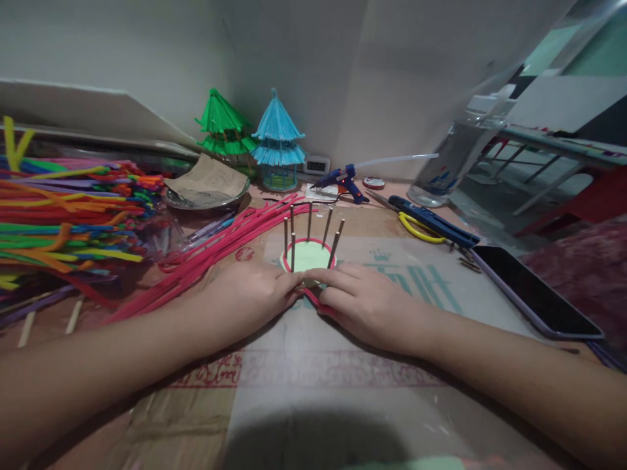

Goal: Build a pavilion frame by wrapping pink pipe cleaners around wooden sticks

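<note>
A pale green round base (308,256) with a red pipe cleaner round its rim stands in the middle of the table, several thin wooden sticks (309,222) rising upright from it. My left hand (255,294) and my right hand (357,300) meet at the base's near edge. Both have their fingers pinched together on the red pipe cleaner (313,295) where it runs along that edge. A bundle of red pipe cleaners (215,251) lies to the left, running toward the base.
A heap of many-coloured pipe cleaners (63,215) fills the left. At the back stand a green pagoda model (223,130), a blue pagoda model (278,143), a metal dish (206,196) and a blue glue gun (340,179). Pliers (431,225) and a phone (533,290) lie right.
</note>
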`<state>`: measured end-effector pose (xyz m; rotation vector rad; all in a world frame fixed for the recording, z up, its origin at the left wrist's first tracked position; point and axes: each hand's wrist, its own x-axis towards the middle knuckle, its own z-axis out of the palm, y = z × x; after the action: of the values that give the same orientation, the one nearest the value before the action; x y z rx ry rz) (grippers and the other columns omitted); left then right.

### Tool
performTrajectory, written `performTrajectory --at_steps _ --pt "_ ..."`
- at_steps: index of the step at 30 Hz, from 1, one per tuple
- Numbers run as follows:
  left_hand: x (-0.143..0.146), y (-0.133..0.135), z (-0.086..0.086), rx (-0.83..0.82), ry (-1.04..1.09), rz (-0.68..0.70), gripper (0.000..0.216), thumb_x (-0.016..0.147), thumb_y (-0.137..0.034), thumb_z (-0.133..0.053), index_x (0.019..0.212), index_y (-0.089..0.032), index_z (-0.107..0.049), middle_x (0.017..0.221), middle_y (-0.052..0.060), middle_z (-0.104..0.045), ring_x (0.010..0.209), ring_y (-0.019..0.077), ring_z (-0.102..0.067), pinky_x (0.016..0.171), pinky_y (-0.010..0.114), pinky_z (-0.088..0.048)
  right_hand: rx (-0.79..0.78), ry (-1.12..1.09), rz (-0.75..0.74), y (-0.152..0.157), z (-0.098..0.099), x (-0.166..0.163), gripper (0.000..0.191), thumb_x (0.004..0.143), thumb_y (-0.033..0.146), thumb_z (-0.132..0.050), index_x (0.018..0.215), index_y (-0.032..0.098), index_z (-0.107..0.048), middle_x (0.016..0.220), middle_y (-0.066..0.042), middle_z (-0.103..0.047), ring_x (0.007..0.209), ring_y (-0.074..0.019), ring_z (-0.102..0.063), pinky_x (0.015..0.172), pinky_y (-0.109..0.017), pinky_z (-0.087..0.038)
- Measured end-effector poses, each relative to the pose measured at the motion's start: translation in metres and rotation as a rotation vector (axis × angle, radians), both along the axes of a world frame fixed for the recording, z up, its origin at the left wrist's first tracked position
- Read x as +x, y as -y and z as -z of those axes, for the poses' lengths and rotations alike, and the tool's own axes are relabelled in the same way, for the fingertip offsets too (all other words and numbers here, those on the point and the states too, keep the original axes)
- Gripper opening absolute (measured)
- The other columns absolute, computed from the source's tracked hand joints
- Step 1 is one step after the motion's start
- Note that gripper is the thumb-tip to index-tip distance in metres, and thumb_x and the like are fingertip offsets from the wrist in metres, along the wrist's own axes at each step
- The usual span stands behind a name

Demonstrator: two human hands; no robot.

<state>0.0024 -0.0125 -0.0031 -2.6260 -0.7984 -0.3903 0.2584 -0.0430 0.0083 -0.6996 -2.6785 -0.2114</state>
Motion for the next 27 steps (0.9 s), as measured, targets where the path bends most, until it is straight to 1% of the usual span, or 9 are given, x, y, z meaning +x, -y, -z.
performTrajectory --at_steps 4,8,11,15,19,22,24,25,27 --pt "0.001 0.000 -0.001 -0.012 0.015 0.014 0.024 0.106 -0.028 -0.053 0.099 -0.020 -0.075 0.068 0.005 -0.073 0.058 0.0239 -0.069 0.050 0.032 -0.036 -0.084 0.070 -0.004 -0.003 -0.004 -0.005 0.022 0.111 0.018 -0.048 0.105 0.014 -0.069 0.123 -0.014 -0.075 0.097 -0.0242 -0.064 0.086 -0.040 -0.051" --pt "0.002 0.000 -0.002 -0.029 -0.003 0.007 0.023 0.103 -0.022 -0.053 0.089 -0.019 -0.070 0.066 0.004 -0.071 0.057 0.0210 -0.066 0.051 0.030 -0.036 -0.162 0.177 -0.004 -0.005 -0.009 -0.010 0.016 0.106 0.013 -0.053 0.110 0.015 -0.068 0.136 -0.014 -0.069 0.095 -0.0234 -0.059 0.082 -0.041 -0.048" --pt "0.002 -0.001 -0.003 -0.052 -0.004 0.022 0.022 0.104 -0.021 -0.052 0.091 -0.018 -0.070 0.068 0.004 -0.071 0.059 0.0214 -0.068 0.052 0.030 -0.038 -0.179 0.202 -0.001 -0.005 -0.011 -0.012 0.014 0.105 0.013 -0.054 0.108 0.016 -0.068 0.134 -0.013 -0.068 0.091 -0.0227 -0.056 0.079 -0.041 -0.045" --pt "0.004 -0.001 -0.005 -0.058 0.009 0.029 0.026 0.104 -0.020 -0.051 0.087 -0.018 -0.070 0.066 0.004 -0.070 0.058 0.0219 -0.067 0.052 0.032 -0.037 -0.170 0.199 -0.003 -0.005 -0.011 -0.013 0.016 0.106 0.014 -0.051 0.106 0.015 -0.068 0.126 -0.013 -0.069 0.090 -0.0229 -0.054 0.080 -0.041 -0.044" --pt "0.006 0.000 -0.006 -0.042 0.002 0.027 0.023 0.101 -0.018 -0.055 0.085 -0.019 -0.072 0.065 0.004 -0.071 0.058 0.0214 -0.067 0.053 0.032 -0.037 -0.162 0.196 0.004 -0.005 -0.008 -0.012 0.018 0.107 0.014 -0.049 0.107 0.015 -0.068 0.117 -0.012 -0.069 0.089 -0.0232 -0.054 0.079 -0.039 -0.043" --pt "0.005 0.000 -0.006 -0.023 -0.012 0.015 0.020 0.101 -0.020 -0.057 0.091 -0.019 -0.074 0.066 0.004 -0.073 0.057 0.0217 -0.068 0.051 0.032 -0.035 -0.132 0.153 0.010 -0.004 -0.006 -0.007 0.020 0.107 0.015 -0.049 0.103 0.016 -0.068 0.103 -0.010 -0.070 0.084 -0.0226 -0.055 0.075 -0.038 -0.042" --pt "0.003 -0.001 -0.005 -0.009 -0.024 0.012 0.019 0.101 -0.023 -0.057 0.097 -0.020 -0.075 0.069 0.004 -0.075 0.058 0.0219 -0.069 0.051 0.031 -0.036 -0.077 0.084 0.012 -0.002 -0.005 -0.003 0.025 0.110 0.017 -0.046 0.098 0.016 -0.068 0.096 -0.010 -0.071 0.080 -0.0219 -0.056 0.072 -0.036 -0.043" --pt "0.003 0.000 -0.004 -0.001 -0.024 0.017 0.019 0.102 -0.024 -0.057 0.098 -0.020 -0.075 0.070 0.004 -0.076 0.059 0.0219 -0.070 0.051 0.031 -0.037 -0.042 0.046 0.011 0.000 -0.006 0.000 0.028 0.111 0.019 -0.045 0.096 0.016 -0.068 0.096 -0.010 -0.073 0.080 -0.0216 -0.058 0.073 -0.036 -0.044" --pt "0.002 0.000 -0.004 0.023 -0.012 0.027 0.021 0.103 -0.027 -0.056 0.099 -0.019 -0.076 0.069 0.004 -0.076 0.058 0.0223 -0.070 0.050 0.031 -0.037 0.022 -0.019 0.009 0.003 -0.006 0.003 0.032 0.113 0.021 -0.044 0.093 0.016 -0.069 0.104 -0.013 -0.078 0.084 -0.0216 -0.062 0.076 -0.036 -0.047"
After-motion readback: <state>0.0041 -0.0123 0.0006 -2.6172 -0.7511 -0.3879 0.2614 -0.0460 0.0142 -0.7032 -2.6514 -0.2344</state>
